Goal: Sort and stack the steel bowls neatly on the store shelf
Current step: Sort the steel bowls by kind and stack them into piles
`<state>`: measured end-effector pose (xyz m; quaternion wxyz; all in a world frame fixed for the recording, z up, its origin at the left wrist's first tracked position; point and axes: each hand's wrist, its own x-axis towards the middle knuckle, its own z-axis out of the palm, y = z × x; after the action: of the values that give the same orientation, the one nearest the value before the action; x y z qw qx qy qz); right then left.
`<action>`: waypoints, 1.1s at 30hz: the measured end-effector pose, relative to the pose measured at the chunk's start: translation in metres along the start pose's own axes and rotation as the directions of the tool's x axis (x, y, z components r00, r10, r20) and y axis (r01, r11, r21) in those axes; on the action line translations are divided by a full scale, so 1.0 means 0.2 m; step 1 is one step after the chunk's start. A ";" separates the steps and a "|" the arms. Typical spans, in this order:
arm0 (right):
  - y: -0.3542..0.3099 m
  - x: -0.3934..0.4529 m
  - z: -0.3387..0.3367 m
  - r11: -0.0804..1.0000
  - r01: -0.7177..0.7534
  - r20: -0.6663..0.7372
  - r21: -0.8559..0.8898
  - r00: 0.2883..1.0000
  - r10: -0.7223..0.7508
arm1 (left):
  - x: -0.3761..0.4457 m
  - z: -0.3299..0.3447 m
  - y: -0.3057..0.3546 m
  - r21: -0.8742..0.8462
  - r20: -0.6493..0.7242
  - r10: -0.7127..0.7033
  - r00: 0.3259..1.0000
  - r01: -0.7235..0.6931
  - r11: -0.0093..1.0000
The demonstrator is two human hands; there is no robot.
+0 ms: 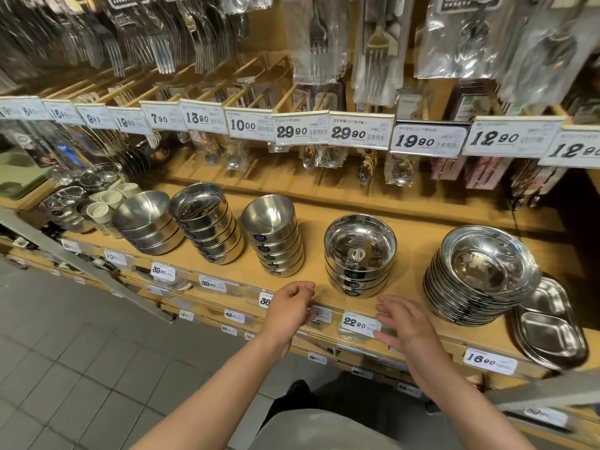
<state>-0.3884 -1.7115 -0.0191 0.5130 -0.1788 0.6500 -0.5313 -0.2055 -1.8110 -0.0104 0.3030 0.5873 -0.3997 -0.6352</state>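
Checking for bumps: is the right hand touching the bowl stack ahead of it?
Apart. The head view shows bare shelf between the right hand and the bowl stack.

Divided trays [548, 323] cut by right edge; small tag print blurred.

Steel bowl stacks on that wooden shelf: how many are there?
5 clear stacks: far-left leaning stack, tall stack, middle stack, short stack, wide shallow stack. More blurred bowls at far left may be stacks.
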 end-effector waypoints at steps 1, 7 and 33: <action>0.00 0.00 0.02 1.000 -0.007 0.018 -0.004 1.000 0.007 | -0.01 -0.02 0.00 0.007 -0.008 -0.002 1.000 0.003 1.000; 0.02 0.01 0.22 0.995 -0.050 0.156 -0.089 0.986 0.064 | -0.02 -0.26 0.00 0.016 -0.093 -0.011 0.996 0.013 1.000; 0.17 0.49 1.80 0.987 0.138 0.023 -0.078 0.990 -0.136 | 1.04 -1.50 0.32 0.338 0.337 0.184 0.923 -0.301 0.891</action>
<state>-0.1097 -1.9574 -0.0627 0.4735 -0.2480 0.6521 -0.5376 0.0588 -2.0664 -0.0582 0.1965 0.4780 -0.6280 -0.5818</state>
